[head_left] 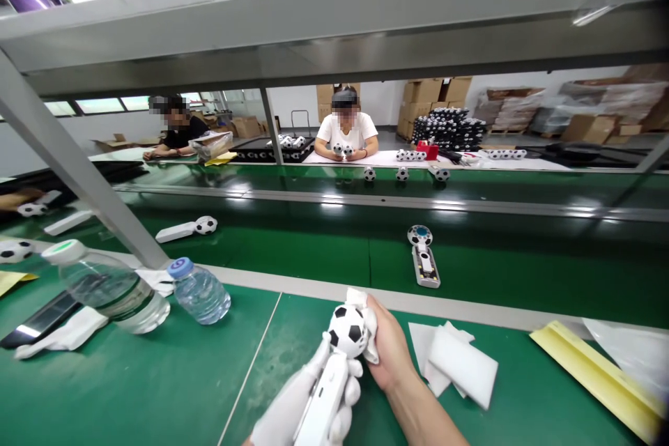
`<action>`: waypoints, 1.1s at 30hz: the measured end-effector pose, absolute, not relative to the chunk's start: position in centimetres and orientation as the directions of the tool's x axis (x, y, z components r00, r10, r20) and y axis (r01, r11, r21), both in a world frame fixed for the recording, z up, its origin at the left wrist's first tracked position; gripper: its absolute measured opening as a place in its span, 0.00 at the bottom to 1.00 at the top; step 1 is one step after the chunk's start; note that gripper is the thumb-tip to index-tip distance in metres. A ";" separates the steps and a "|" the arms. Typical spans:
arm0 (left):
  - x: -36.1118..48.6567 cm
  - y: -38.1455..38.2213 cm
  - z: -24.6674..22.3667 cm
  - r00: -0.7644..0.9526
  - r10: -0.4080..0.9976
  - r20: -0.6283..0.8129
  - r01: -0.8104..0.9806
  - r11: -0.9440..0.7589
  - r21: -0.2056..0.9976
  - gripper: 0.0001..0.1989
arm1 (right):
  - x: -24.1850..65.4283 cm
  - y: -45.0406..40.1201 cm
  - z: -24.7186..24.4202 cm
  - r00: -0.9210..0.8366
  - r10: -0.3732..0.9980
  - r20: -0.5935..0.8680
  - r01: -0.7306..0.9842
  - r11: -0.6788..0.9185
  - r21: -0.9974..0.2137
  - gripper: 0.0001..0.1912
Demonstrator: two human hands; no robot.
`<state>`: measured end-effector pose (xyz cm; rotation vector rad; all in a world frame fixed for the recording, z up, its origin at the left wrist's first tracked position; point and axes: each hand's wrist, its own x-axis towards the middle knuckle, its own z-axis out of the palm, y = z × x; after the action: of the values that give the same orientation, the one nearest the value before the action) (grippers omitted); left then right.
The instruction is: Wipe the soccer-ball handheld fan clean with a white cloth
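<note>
My left hand [303,390], in a white glove, is wrapped round the white handle of a handheld device with a soccer-ball head [348,329]. The handle slants up and away from me, with a small slot and button on its face. My bare right hand [389,345] is closed on a white cloth [358,297] and presses it against the ball's right side. Part of the cloth is hidden behind the ball and my fingers. Right of my hands, a white foam block [463,366] lies on thin white sheets on the green table.
Two bottles [198,293] [115,286] and a phone [44,317] lie at left. Yellow folded card [596,380] is at right. Beyond runs a green conveyor [313,244] with an opened device [424,258] and a whole one [185,228]. A metal post [88,153] slants at left. Co-workers sit opposite.
</note>
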<state>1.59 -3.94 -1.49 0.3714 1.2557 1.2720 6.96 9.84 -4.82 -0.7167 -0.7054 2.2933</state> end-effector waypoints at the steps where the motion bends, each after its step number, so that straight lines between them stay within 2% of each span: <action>1: 1.3 -3.9 -1.5 -0.201 0.849 -0.488 -0.486 0.346 0.803 0.21 | 6.9 10.0 -4.9 -0.663 0.683 -0.307 -0.421 -0.679 -0.601 0.13; 6: 0.6 -4.1 -1.5 -0.221 0.852 -0.475 -0.420 0.357 0.834 0.17 | 6.6 10.2 -5.6 -0.703 0.643 -0.304 -0.438 -0.728 -0.527 0.12; 10: 0.7 -5.3 -1.4 -0.238 0.851 -0.469 -0.373 0.366 0.853 0.19 | 6.6 10.2 -5.6 -0.718 0.634 -0.287 -0.446 -0.736 -0.509 0.14; 12: 0.8 -6.1 -1.2 -0.244 0.851 -0.465 -0.353 0.369 0.860 0.18 | 6.8 10.1 -5.2 -0.701 0.658 -0.275 -0.451 -0.707 -0.545 0.14; 14: 0.9 -6.8 -1.1 -0.250 0.852 -0.459 -0.338 0.368 0.866 0.20 | 7.1 9.9 -4.6 -0.649 0.715 -0.259 -0.446 -0.634 -0.632 0.15; 16: 1.2 -7.1 -1.1 -0.251 0.855 -0.454 -0.327 0.366 0.871 0.24 | 7.6 9.6 -3.7 -0.605 0.778 -0.169 -0.387 -0.473 -0.792 0.14; 18: 1.6 -7.1 -1.2 -0.250 0.856 -0.452 -0.317 0.368 0.874 0.26 | 8.0 9.2 -2.9 -0.613 0.784 0.100 -0.296 -0.110 -0.949 0.13; 19: 1.7 -6.9 -1.2 -0.247 0.857 -0.452 -0.313 0.371 0.874 0.26 | 8.2 9.0 -2.7 -0.629 0.732 0.262 -0.263 0.116 -0.958 0.12; 20: 1.8 -6.7 -1.3 -0.243 0.857 -0.454 -0.309 0.375 0.874 0.25 | 8.3 8.9 -2.5 -0.646 0.653 0.396 -0.245 0.314 -0.917 0.12; 21: 1.9 -6.5 -1.3 -0.241 0.857 -0.455 -0.306 0.378 0.874 0.24 | 8.4 8.9 -2.4 -0.658 0.582 0.477 -0.232 0.446 -0.864 0.12; 22: 1.9 -6.2 -1.4 -0.238 0.857 -0.457 -0.305 0.381 0.873 0.23 | 8.4 8.9 -2.5 -0.664 0.556 0.500 -0.213 0.501 -0.839 0.12; 23: 1.9 -5.8 -1.4 -0.236 0.856 -0.459 -0.304 0.384 0.872 0.22 | 8.4 9.1 -2.6 -0.674 0.572 0.467 -0.185 0.482 -0.857 0.13; 25: 1.8 -5.0 -1.5 -0.233 0.853 -0.467 -0.306 0.392 0.868 0.20 | 8.2 9.5 -3.0 -0.708 0.649 0.279 -0.134 0.265 -0.955 0.13; 27: 1.7 -4.2 -1.5 -0.230 0.849 -0.476 -0.308 0.400 0.863 0.19 | 8.0 10.1 -3.6 -0.741 0.671 -0.006 -0.132 -0.154 -0.979 0.14; 29: 1.7 -3.6 -1.4 -0.234 0.846 -0.479 -0.308 0.402 0.862 0.18 | 7.7 10.6 -4.4 -0.769 0.605 -0.206 -0.167 -0.501 -0.849 0.15; 31: 1.6 -3.3 -1.0 -0.250 0.846 -0.471 -0.305 0.393 0.867 0.18 | 7.6 11.1 -4.9 -0.749 0.604 -0.272 -0.227 -0.620 -0.751 0.16; 33: 1.4 -3.2 -0.6 -0.280 0.846 -0.454 -0.297 0.373 0.879 0.18 | 7.5 11.4 -5.0 -0.684 0.681 -0.262 -0.302 -0.591 -0.748 0.16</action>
<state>1.37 -3.16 -0.64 0.5282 1.4486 1.2109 7.54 11.36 -5.01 -0.7273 -0.9273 2.2663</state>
